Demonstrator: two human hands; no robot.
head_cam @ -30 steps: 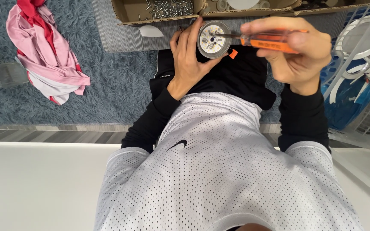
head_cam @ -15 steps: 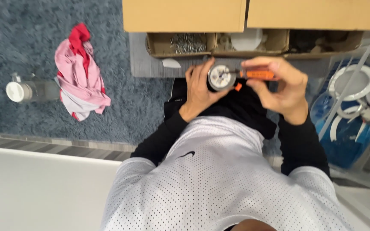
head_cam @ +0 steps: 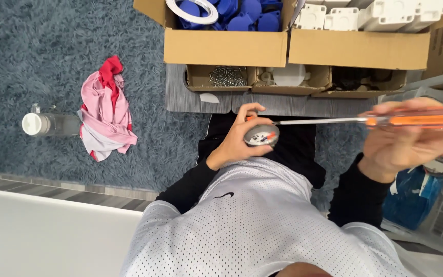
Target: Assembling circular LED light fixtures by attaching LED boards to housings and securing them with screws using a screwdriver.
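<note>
My left hand (head_cam: 237,138) cups a small round metal part (head_cam: 261,136) with a white face, held above my lap. My right hand (head_cam: 411,141) grips a screwdriver (head_cam: 385,120) by its clear orange handle; the long metal shaft runs left and its tip comes near the top of the round part. The right hand is raised close to the camera and looks large. I wear a white mesh shirt over black sleeves.
Cardboard boxes stand ahead: one with blue and white round parts (head_cam: 221,31), one with white plastic housings (head_cam: 357,31), low trays with screws (head_cam: 226,77) behind a grey mat. A pink and red cloth (head_cam: 106,110) and a clear bottle (head_cam: 44,124) lie on the blue-grey rug. A mesh basket (head_cam: 437,205) sits at right.
The view has tilted up, so more of the boxes shows. My right hand has drawn away to the right with the screwdriver; the left hand has sunk lower with the round part.
</note>
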